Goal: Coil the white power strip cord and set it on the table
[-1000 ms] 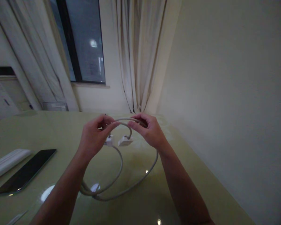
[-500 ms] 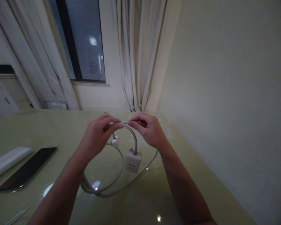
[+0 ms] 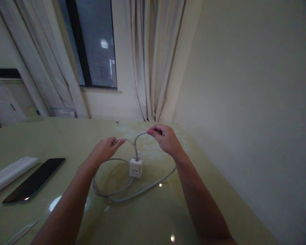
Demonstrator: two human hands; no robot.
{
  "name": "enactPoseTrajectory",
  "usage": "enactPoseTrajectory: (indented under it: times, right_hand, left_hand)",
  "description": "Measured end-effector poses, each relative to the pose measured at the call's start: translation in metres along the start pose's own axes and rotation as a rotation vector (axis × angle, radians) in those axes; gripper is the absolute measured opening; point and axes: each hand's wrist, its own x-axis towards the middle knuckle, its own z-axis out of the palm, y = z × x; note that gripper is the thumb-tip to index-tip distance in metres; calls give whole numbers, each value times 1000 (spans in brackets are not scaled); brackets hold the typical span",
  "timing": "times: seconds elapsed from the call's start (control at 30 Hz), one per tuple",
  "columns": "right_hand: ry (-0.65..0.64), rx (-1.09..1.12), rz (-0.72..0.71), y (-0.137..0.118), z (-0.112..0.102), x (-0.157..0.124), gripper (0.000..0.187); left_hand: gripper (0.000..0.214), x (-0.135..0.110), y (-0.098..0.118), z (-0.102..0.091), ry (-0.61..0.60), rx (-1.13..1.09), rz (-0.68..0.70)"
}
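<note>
A grey cable (image 3: 132, 195) lies looped on the glossy yellow-green table (image 3: 219, 190). One end runs up into a white cube socket (image 3: 135, 167) that stands on the table between my hands. My right hand (image 3: 165, 139) pinches the cable just above the cube, fingers closed on it. My left hand (image 3: 105, 149) is lower and to the left, its fingertips pinched on another stretch of the same cable. A small white plug behind the cube is mostly hidden.
A black phone (image 3: 34, 180) lies face up at the left, with a long white bar (image 3: 10, 173) beside it. Curtains (image 3: 153, 58) and a dark window (image 3: 97, 44) stand behind the table's far edge. A plain wall (image 3: 257, 102) runs along the right.
The white cube hung in the air between my hands; it has come down and now stands on the table. My hands have moved apart and lower. The loop lies flatter.
</note>
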Motion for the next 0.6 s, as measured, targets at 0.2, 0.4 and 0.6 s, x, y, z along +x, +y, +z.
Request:
enactPoseTrajectory:
  times: [0.2,0.4,0.6]
  right_hand:
    - [160,-101,29,4,-3,0,17]
    - [353,63,-72,-15,-18,-6,20]
    - [428,142,-89,-28,-26,-13,17]
  left_hand:
    - [55,3,-29,29,-287,35,-138]
    - [18,1,-38,35,-319,-33,-152]
    - [42,-4,-21,13,-246,-335,-120]
